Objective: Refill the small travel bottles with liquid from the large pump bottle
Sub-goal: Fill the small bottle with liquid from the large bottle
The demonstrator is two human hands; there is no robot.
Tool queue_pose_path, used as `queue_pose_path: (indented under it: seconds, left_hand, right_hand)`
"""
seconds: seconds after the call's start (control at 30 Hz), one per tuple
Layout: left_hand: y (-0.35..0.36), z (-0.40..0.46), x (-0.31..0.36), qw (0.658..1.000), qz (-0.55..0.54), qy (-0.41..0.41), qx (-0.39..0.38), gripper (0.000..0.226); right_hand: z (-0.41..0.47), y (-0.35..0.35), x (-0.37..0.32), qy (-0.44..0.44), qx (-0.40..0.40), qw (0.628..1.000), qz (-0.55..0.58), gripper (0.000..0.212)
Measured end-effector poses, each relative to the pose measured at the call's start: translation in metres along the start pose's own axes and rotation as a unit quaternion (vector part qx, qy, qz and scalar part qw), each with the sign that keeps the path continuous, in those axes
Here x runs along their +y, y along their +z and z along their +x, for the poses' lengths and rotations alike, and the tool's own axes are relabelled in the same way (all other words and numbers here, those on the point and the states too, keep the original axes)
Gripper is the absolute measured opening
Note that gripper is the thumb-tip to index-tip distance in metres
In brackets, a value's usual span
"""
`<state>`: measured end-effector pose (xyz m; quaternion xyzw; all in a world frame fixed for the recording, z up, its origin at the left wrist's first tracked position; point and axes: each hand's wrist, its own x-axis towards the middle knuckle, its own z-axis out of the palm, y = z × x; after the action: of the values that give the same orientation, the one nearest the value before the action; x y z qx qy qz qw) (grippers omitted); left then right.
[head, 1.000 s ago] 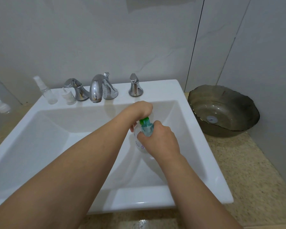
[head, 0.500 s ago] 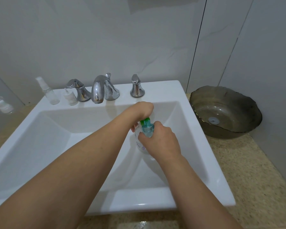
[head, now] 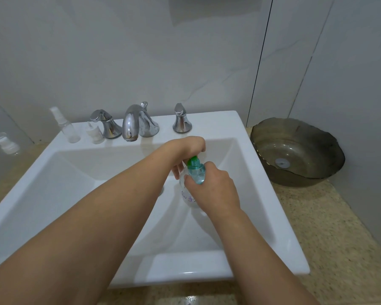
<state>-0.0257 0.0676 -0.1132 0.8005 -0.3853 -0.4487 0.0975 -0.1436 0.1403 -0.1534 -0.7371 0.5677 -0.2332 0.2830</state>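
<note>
Over the white sink basin (head: 79, 194) I hold the large pump bottle (head: 188, 198), clear with purple writing, a teal collar and a green pump head. My right hand (head: 213, 188) grips it around the neck and shoulder. My left hand (head: 185, 150) curls over the green pump head from above and hides its nozzle. A clear small spray bottle (head: 65, 126) and a short capped travel bottle (head: 94, 134) stand on the sink's back left ledge. Another small capped bottle (head: 6, 143) stands on the counter at far left.
A chrome faucet (head: 132, 123) with two handles (head: 106, 125) (head: 182, 122) stands on the back ledge. A dark glass bowl (head: 295, 150) rests on the speckled counter (head: 339, 238) to the right, against the tiled wall.
Both hands stay on the pump bottle in the same spot; only the view has shifted slightly.
</note>
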Motion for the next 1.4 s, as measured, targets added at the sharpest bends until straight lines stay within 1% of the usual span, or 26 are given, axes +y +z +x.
queue_pose_path:
  seconds: [0.13, 0.27, 0.53, 0.8, 0.87, 1.0, 1.07, 1.13, 1.2, 1.33, 1.4]
  left_hand:
    - [0.003, 0.007, -0.005, 1.0, -0.006, 0.01, 0.017, 0.046]
    - [0.011, 0.008, -0.006, 0.999, -0.004, 0.024, 0.046, 0.046]
    - [0.011, 0.012, -0.007, 0.998, -0.011, 0.027, 0.051, 0.046]
    - [0.009, 0.017, -0.01, 0.998, 0.012, 0.04, 0.055, 0.046]
    - [0.005, 0.014, -0.007, 0.999, 0.019, 0.035, 0.034, 0.053]
    - [-0.007, 0.002, -0.001, 0.998, 0.024, 0.012, -0.051, 0.084]
    - [-0.01, 0.003, -0.001, 0.998, 0.021, 0.005, -0.061, 0.093]
    - [-0.01, 0.004, -0.001, 0.998, 0.02, 0.002, -0.06, 0.098]
    - [-0.008, 0.006, -0.001, 0.998, 0.026, 0.003, -0.05, 0.092]
    - [0.0, 0.011, -0.004, 0.999, 0.024, 0.022, 0.001, 0.059]
    - [0.004, 0.015, -0.006, 0.999, 0.022, 0.032, 0.033, 0.046]
  right_hand:
    - [0.001, 0.002, 0.001, -0.002, -0.014, 1.0, -0.008, 0.034]
    - [0.001, 0.003, 0.003, 0.001, -0.027, 0.999, -0.024, 0.034]
    - [0.002, 0.004, 0.002, 0.002, -0.029, 0.999, -0.02, 0.033]
    - [0.003, 0.005, 0.003, -0.001, -0.021, 1.0, -0.01, 0.031]
    - [0.003, 0.005, 0.003, 0.001, -0.016, 1.0, -0.001, 0.03]
    - [0.003, 0.003, 0.002, -0.005, 0.003, 1.0, 0.024, 0.031]
    - [0.002, 0.003, 0.003, -0.008, 0.005, 1.0, 0.024, 0.033]
    - [0.002, 0.003, 0.003, -0.01, 0.005, 1.0, 0.025, 0.035]
    - [0.001, 0.003, 0.003, -0.011, 0.004, 1.0, 0.024, 0.035]
    - [0.002, 0.002, 0.003, -0.004, -0.003, 1.0, 0.013, 0.036]
    - [0.002, 0.002, 0.004, -0.001, -0.016, 1.0, -0.001, 0.036]
